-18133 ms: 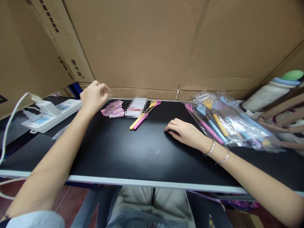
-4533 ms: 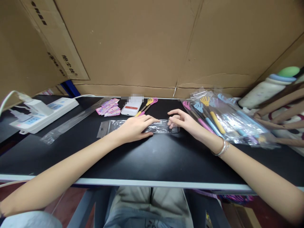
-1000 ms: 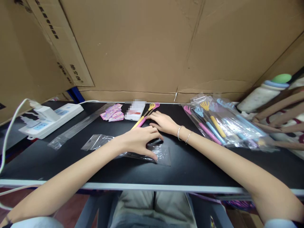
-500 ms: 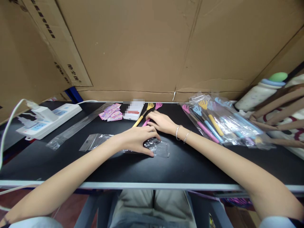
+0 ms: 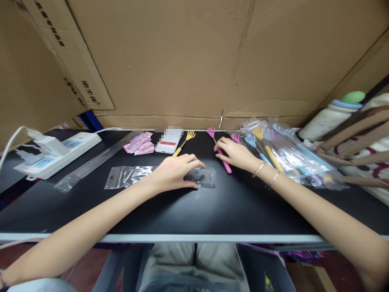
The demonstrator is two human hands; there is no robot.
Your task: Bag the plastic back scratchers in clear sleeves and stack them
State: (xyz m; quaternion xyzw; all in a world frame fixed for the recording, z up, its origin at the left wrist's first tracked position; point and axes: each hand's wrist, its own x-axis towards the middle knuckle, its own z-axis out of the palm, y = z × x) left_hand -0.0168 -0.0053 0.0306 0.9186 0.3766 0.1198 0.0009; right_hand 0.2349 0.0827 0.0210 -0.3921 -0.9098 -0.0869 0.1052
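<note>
A pink back scratcher lies at mid table with its claw pointing away from me. My right hand has its fingers closed around the upper handle. A clear plastic bag lies flat across the middle, its hang-hole end to the left. My left hand rests over this bag, thumb and fingers spread apart, hiding the bag's middle. Just beyond the left hand is a yellow back scratcher, its lower end hidden by that hand.
Bagged back scratchers in several colours lie at right, near a bottle. Pink printed cards, a phone, a long clear sleeve and a power strip are at left. A cardboard wall stands behind.
My right hand has moved right, carrying the pink back scratcher away from the yellow one. My left hand stays over the bag, which has shifted only slightly.
</note>
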